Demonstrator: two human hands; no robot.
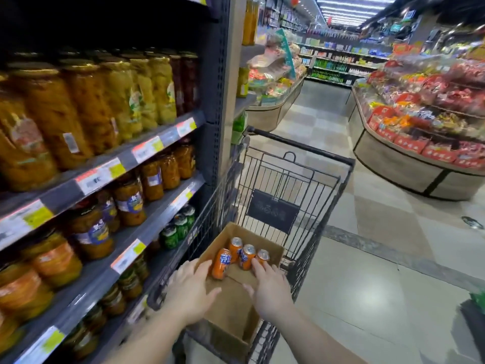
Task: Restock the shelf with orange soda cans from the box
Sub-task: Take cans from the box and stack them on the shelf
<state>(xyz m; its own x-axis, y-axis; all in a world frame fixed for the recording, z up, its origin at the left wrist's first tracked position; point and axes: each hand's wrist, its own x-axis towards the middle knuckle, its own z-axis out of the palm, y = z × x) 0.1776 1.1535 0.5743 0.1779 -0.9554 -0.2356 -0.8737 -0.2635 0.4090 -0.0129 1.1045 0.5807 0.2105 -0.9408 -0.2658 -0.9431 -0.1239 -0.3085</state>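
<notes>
Orange cans (pixel 237 254) lie in box (pixel 236 298) — just beyond both open grips.

2 bare forearms, hands (pixel 228 292) without sleeves.

Four soda cans (pixel 240 256) lie in a box (pixel 231 303) inside the cart (pixel 283 190), with the shelf (pixel 110 269) to its left.

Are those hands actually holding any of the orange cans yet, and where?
Nothing is held. The left hand and right hand are spread open over the cardboard box; right fingertips just reach a standing orange can, no grip closed.
</notes>
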